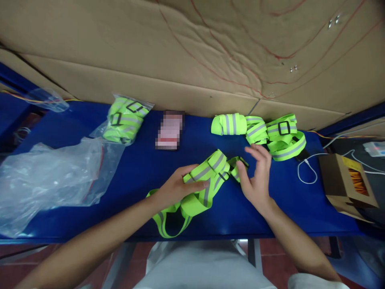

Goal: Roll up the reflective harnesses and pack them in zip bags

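Note:
A neon-green reflective strap harness [204, 180] with grey stripes lies on the blue table [135, 168] in front of me. My left hand [177, 186] rests on its middle with fingers closed over the folded bands, pressing them down. My right hand [257, 176] is at the strap's right end, thumb against the band near a black buckle, the other fingers spread above it.
Rolled and loose green straps [258, 132] lie at the back right. A bagged strap set [124, 118] and empty clear plastic bags [51, 176] sit on the left. A blurred card [170, 130] lies mid-table. A cardboard box [345, 184] and white cable [306, 168] are at right. A cardboard wall [192, 52] stands behind.

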Tool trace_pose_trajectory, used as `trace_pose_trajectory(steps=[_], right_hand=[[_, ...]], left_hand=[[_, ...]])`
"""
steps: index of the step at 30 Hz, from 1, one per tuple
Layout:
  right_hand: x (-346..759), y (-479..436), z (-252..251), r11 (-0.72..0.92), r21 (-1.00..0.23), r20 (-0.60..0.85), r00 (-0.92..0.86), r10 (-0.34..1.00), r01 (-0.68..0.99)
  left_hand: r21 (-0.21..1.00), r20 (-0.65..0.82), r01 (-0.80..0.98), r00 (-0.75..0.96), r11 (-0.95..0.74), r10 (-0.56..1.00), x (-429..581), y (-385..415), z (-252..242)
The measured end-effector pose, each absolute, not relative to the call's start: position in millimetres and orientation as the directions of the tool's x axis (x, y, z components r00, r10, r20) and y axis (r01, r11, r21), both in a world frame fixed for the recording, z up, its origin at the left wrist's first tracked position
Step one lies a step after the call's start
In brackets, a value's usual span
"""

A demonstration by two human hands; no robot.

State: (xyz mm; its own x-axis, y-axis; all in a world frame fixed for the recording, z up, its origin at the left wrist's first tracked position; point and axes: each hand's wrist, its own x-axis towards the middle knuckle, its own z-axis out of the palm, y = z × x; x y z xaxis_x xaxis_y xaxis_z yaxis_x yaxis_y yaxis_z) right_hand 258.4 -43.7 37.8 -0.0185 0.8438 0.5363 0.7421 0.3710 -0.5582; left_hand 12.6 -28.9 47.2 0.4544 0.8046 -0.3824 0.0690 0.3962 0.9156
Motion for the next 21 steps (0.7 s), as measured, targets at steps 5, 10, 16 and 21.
trace_pose_trajectory(steps=[5,10,16,21], right_hand=[[243,-57,46,0.730,-0.290,0.461,-0.578,0.673,0.619],[252,-44,38,0.627,-0.260,0.219,-0.587,0.779,0.735],[280,-24,35,0.333,-0.147,0.238,-0.293,0.926,0.932],[301,-14,39,0.148,-0.406,0.354,0.005,0.935,0.902]], left_hand=[[0.949,-0.313,0.136,0.526,0.286,0.791,11,-28,38],[0.895,-0.445,0.226,0.511,0.384,0.736,4,-31,33],[0.818,-0.570,0.234,0.448,0.525,0.689,-12,-28,48],[0.838,-0.536,0.196,0.473,0.509,0.700,-21,-22,62]])
